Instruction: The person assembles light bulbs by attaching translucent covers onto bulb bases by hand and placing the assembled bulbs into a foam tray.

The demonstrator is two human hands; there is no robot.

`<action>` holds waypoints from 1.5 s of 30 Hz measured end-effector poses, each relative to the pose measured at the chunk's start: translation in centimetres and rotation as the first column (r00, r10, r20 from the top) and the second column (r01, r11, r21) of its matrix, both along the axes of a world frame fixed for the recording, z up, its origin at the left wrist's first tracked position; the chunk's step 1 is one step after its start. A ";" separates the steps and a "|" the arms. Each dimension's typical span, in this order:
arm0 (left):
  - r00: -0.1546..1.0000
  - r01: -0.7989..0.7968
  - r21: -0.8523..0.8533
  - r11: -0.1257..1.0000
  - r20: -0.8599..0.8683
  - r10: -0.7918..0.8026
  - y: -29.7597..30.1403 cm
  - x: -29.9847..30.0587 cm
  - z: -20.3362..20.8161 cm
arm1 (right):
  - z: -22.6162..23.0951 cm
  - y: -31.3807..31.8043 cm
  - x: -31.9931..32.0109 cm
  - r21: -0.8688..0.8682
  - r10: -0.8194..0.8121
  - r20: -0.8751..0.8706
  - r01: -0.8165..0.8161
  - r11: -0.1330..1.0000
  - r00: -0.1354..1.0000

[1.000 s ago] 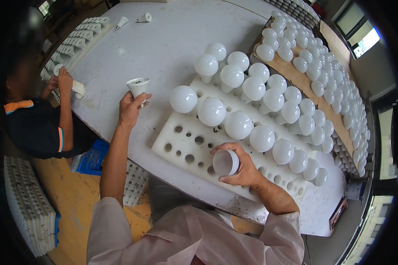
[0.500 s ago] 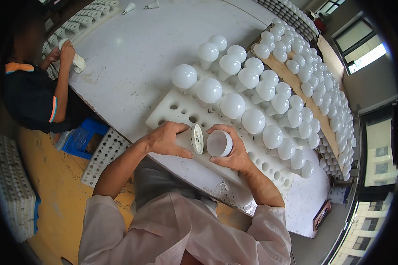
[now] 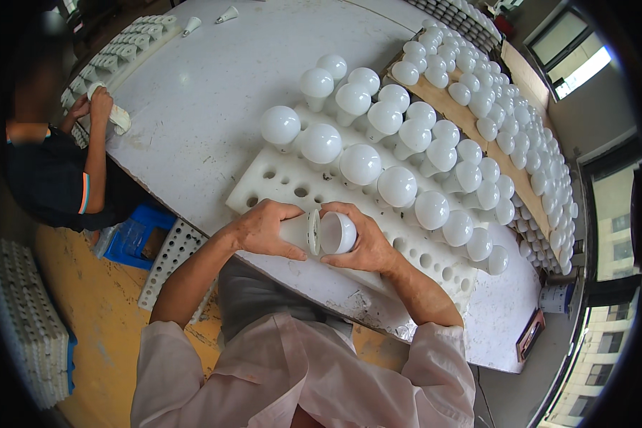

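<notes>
My left hand (image 3: pixel 261 227) is closed around a white, cone-shaped bulb base (image 3: pixel 294 232), its wide round end with the board turned toward the right. In my right hand (image 3: pixel 371 242) sits a white bulb cover (image 3: pixel 340 234), its open side facing the base. The two rims are very close together; whether they touch I cannot tell. Both parts are held above the near edge of a white foam tray (image 3: pixel 260 190) with rows of round holes. Assembled bulbs (image 3: pixel 360 165) with white domes stand upright in the tray, just beyond my hands.
More bulbs (image 3: pixel 506 143) crowd a wooden board at the right. A co-worker (image 3: pixel 57 171) at the far left handles a white cloth-like thing (image 3: pixel 120 120). Two loose bulb bases (image 3: pixel 227 14) lie at the table's far side. A blue crate (image 3: pixel 132 232) and foam trays (image 3: pixel 28 321) stand lower left.
My right hand has brought the bulb cover leftward, up to the base, and turned its open side toward it. The gap between the two parts has narrowed. The view has shifted slightly.
</notes>
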State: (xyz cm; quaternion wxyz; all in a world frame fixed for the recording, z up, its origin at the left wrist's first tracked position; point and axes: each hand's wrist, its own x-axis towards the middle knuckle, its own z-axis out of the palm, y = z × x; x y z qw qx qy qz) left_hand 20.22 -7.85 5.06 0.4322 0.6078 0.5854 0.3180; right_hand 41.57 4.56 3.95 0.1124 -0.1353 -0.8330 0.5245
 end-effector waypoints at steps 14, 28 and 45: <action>0.999 -0.028 -0.018 0.999 0.022 0.029 0.9 1.1 -0.3 | 0.8 -1.0 -0.6 0.252 0.038 -0.030 -0.030 0.967 0.999; 0.990 0.139 0.049 0.989 -0.001 -0.139 2.4 2.8 -0.6 | -0.4 -0.8 -0.9 0.384 0.135 -0.485 0.071 0.921 0.864; 0.966 0.084 -0.238 0.968 0.257 -0.021 3.0 3.8 0.4 | -0.3 -0.8 -0.8 0.316 0.100 -0.541 0.091 0.945 0.835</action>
